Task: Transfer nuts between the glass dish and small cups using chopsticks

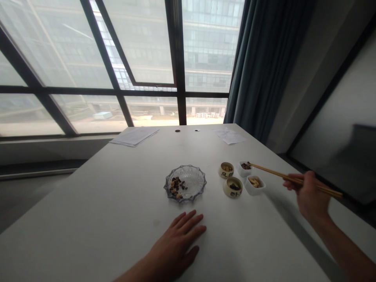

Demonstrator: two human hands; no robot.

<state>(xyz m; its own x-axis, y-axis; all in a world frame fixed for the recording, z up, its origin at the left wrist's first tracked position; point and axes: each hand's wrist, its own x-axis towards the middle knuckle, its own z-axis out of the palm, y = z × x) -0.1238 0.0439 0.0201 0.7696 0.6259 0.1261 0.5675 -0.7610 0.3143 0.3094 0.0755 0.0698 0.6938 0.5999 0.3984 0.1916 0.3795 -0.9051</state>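
My right hand (313,194) grips a pair of wooden chopsticks (274,172). Their tips reach the rim of a small white plastic cup (244,172) with dark bits in it; whether a piece is pinched between them is too small to tell. In front of that cup is a second white cup (255,190) with pale yellow pieces. Left of these stand two round ceramic cups with dark characters, the rear cup (227,174) holding brownish pieces and the front cup (233,192) dark ones. My left hand (182,239) lies flat, fingers spread, near a scalloped glass dish (194,178) holding dark and tan pieces.
A stack of papers (135,136) lies at the far left of the white table (117,211), and loose sheets (230,136) at the far right. Two cable holes show near the back edge. Beyond are windows and a blue curtain (261,66).
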